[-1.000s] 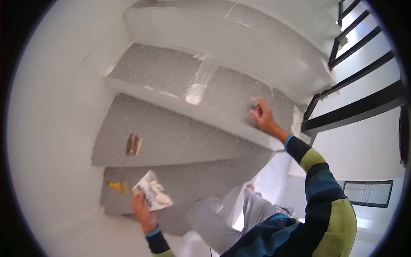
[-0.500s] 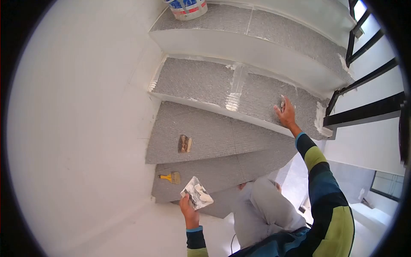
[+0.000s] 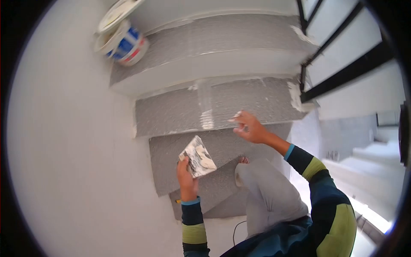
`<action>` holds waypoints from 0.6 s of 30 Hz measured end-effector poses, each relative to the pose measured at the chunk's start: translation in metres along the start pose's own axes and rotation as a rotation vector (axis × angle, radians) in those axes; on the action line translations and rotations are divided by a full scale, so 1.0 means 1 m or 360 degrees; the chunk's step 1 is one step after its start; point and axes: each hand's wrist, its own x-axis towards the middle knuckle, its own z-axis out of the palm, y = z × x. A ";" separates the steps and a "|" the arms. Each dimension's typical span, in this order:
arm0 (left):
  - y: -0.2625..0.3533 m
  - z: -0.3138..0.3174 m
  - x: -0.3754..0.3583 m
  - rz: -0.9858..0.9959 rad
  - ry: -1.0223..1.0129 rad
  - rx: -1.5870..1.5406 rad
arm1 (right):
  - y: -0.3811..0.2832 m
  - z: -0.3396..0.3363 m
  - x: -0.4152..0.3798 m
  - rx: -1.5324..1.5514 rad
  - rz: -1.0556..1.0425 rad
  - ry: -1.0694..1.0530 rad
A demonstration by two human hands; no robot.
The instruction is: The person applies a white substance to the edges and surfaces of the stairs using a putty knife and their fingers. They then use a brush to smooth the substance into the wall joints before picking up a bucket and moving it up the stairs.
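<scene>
My left hand (image 3: 186, 180) grips a square plate (image 3: 204, 163) smeared with white putty, holding it above the lower steps. Off the front edge of the middle stair tread (image 3: 244, 100), my right hand (image 3: 251, 128) is closed, thumb and fingers drawn together. White material shows at its fingertips; I cannot make out whether a small tool is among them. Left of that hand, a pale band of putty (image 3: 206, 107) crosses the grey tread, with ridged marks near its front edge. More white putty (image 3: 295, 96) lies at the tread's right end.
On the upper step, a white bucket (image 3: 132, 47) with blue and red markings stands by the left wall, a lid (image 3: 117, 15) against it. Black railing bars (image 3: 351, 70) run along the right. A yellow handle (image 3: 178, 201) peeks out on a lower step.
My right hand has lifted off the tread and come left, nearer the plate. The view has shifted, bringing more of the bucket in. The scraper-like tool on the lower step is no longer visible.
</scene>
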 end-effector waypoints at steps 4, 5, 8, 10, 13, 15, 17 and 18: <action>0.009 0.040 0.003 0.0148 -0.0289 0.0045 | -0.031 -0.007 -0.030 0.0039 -0.0069 0.0126; 0.015 0.048 0.008 0.0161 -0.0316 0.0067 | -0.032 -0.005 -0.030 0.0066 -0.0104 0.0225; 0.030 0.062 0.004 0.0166 -0.0413 0.0092 | -0.051 0.001 -0.045 0.0015 -0.0100 0.0447; 0.031 -0.005 -0.040 0.0355 -0.0695 0.0113 | -0.093 0.059 -0.090 -0.0199 -0.0193 0.0544; 0.067 0.017 -0.070 0.0361 -0.0658 0.0294 | -0.133 0.051 -0.101 -0.0027 -0.0116 0.0611; 0.086 0.030 -0.104 0.0487 -0.0720 0.0317 | -0.174 0.046 -0.110 -0.0200 -0.0335 0.0818; 0.105 0.011 -0.135 0.0619 -0.0828 0.0610 | -0.222 0.048 -0.126 -0.0111 -0.0514 0.0824; 0.109 0.007 -0.165 0.0567 -0.0659 0.0520 | -0.249 0.057 -0.139 -0.0038 -0.0525 0.0744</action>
